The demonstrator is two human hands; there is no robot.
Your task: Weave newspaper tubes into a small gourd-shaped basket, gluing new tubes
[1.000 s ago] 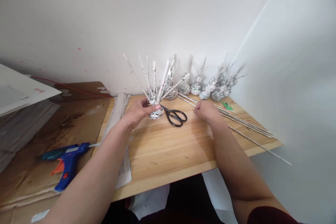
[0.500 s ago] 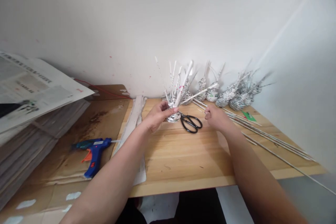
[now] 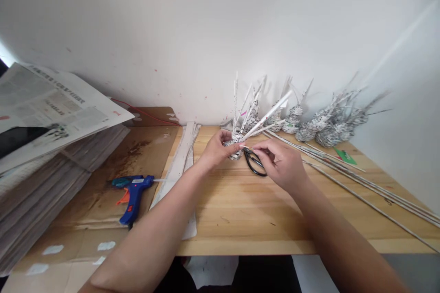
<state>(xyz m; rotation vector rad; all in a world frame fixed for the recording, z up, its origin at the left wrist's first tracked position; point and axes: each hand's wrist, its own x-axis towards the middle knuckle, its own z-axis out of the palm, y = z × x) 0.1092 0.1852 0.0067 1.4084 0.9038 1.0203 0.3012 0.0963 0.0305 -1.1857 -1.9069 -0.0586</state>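
My left hand (image 3: 220, 149) is closed around a small woven paper piece (image 3: 235, 152), with rolled-paper sticks fanning up out of its top. One thick white paper stick (image 3: 270, 116) leans to the right. My right hand (image 3: 280, 162) pinches the end of a thin pale paper strip (image 3: 245, 147) at the right side of the piece, close to my left thumb. Scissors with black handles (image 3: 256, 167) lie on the table just below, partly covered by my right hand.
Several woven paper pieces (image 3: 309, 126) stand along the wall. Long paper sticks (image 3: 347, 171) and a green card (image 3: 345, 156) lie at the right. On the left are a blue glue gun (image 3: 135, 197) on cardboard (image 3: 144, 146), paper strips (image 3: 177, 169) and stacked newspapers (image 3: 62, 96).
My right hand has moved left to the woven piece, now over part of the scissors. The piece has turned and its sticks lean more to the right. The whole view has shifted slightly.
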